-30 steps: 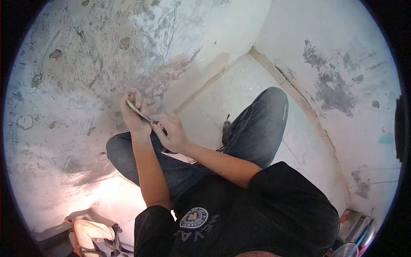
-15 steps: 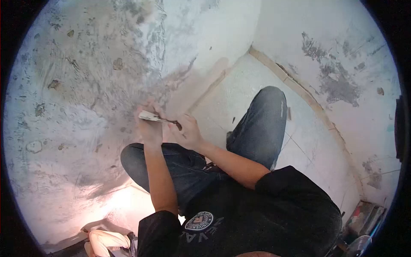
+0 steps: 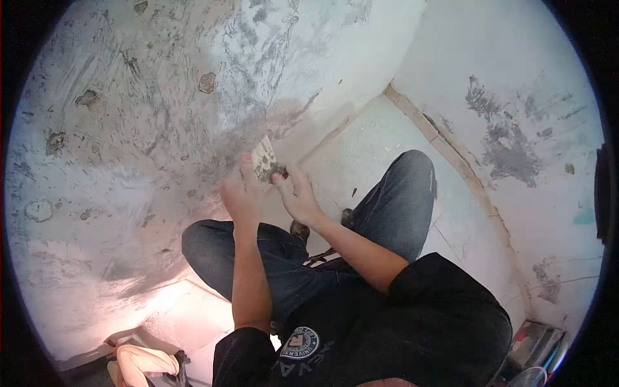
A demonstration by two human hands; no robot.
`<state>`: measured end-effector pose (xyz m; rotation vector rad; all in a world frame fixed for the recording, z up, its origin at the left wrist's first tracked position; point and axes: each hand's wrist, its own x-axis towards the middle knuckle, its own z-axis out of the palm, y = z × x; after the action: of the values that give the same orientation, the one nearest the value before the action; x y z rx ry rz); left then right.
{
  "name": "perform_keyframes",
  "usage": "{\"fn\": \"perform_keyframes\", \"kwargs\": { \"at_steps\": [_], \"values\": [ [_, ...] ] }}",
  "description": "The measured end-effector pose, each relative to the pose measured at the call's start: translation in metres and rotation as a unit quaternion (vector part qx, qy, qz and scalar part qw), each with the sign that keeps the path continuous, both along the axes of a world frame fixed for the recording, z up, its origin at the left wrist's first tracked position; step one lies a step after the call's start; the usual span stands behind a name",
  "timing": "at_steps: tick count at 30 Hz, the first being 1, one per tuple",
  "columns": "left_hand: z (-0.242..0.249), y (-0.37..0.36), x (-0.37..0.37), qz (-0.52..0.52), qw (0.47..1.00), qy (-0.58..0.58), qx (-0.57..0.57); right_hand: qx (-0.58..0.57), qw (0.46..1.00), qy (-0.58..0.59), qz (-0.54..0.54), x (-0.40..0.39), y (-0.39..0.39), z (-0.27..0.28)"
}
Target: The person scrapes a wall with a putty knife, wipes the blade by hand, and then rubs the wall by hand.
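Note:
A putty knife [image 3: 263, 159] stands tilted up in front of my chest, its broad blade smeared with pale and dark residue. My right hand [image 3: 299, 198] is closed on its short dark handle, with the thumb near the base of the blade. At the left edge of the blade is my left hand [image 3: 241, 197], one digit pointing up along it; the other fingers are partly hidden but appear closed on the blade. Just beyond both hands rises the patchy plastered wall [image 3: 161, 109], marked by grey streaks and small chipped spots.
My bent knees [image 3: 406, 193] frame the space below my hands. A tiled floor [image 3: 361, 138] runs to the corner, bordered by a rough strip [image 3: 445, 132] under the right wall [image 3: 516, 84]. Another person's bent limb [image 3: 145, 360] is at lower left. Containers [image 3: 535, 345] stand at lower right.
The putty knife has turned from lying nearly sideways to pointing upward, its blade face now visible. Both hands have shifted slightly to the right, and the view has tilted a little.

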<state>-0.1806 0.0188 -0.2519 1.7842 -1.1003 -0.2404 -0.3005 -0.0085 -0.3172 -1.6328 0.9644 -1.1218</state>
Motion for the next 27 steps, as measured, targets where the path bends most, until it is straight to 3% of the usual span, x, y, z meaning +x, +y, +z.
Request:
{"fn": "perform_keyframes", "kwargs": {
  "at_steps": [2,4,5,7,10,13,14,15,17,19,20,21,23,25,27],
  "values": [
    [0.003,-0.002,-0.004,-0.005,0.998,-0.043,0.036,0.003,1.000,0.029,0.011,-0.001,0.001,0.014],
    [0.003,-0.006,-0.008,-0.015,0.994,-0.087,0.069,0.014,0.988,-0.144,0.058,0.001,0.005,0.020],
    [-0.001,-0.008,-0.009,-0.024,0.997,-0.062,0.044,0.010,0.988,-0.146,0.052,0.000,0.006,0.014],
    [0.006,-0.010,-0.017,-0.041,0.998,-0.042,0.017,-0.039,0.999,-0.034,0.009,-0.003,0.005,0.008],
    [0.020,-0.009,-0.023,-0.090,0.992,-0.008,0.092,-0.016,1.000,0.007,-0.002,-0.008,-0.003,0.011],
    [0.034,-0.014,-0.025,-0.152,0.985,-0.045,0.065,0.008,1.000,-0.001,-0.021,-0.013,-0.012,0.018],
    [0.043,-0.017,-0.020,-0.133,0.977,-0.161,-0.041,0.005,1.000,-0.006,-0.027,-0.015,-0.019,0.020],
    [0.054,-0.020,-0.014,-0.110,0.945,-0.272,-0.146,0.031,0.997,-0.071,-0.031,-0.017,-0.027,0.028],
    [0.090,-0.021,0.006,-0.006,0.890,-0.393,-0.231,0.055,0.987,-0.142,-0.043,-0.019,-0.051,0.033],
    [0.136,-0.029,0.047,0.066,0.786,-0.538,-0.297,0.074,0.967,-0.212,-0.122,-0.019,-0.086,0.033],
    [0.162,-0.033,0.077,0.067,0.730,-0.591,-0.337,0.073,0.964,-0.218,-0.130,-0.022,-0.099,0.039],
    [0.185,-0.045,0.091,0.079,0.718,-0.543,-0.429,0.073,0.963,-0.215,-0.147,-0.025,-0.110,0.050],
    [0.260,-0.036,0.139,0.192,0.595,-0.709,-0.325,0.071,0.958,-0.220,-0.171,-0.025,-0.133,0.062],
    [0.310,-0.034,0.175,0.350,0.541,-0.736,-0.204,0.085,0.959,-0.190,-0.192,-0.019,-0.153,0.067],
    [0.330,-0.038,0.172,0.337,0.557,-0.732,-0.201,0.063,0.962,-0.157,-0.213,-0.017,-0.163,0.075]
  ]
}}
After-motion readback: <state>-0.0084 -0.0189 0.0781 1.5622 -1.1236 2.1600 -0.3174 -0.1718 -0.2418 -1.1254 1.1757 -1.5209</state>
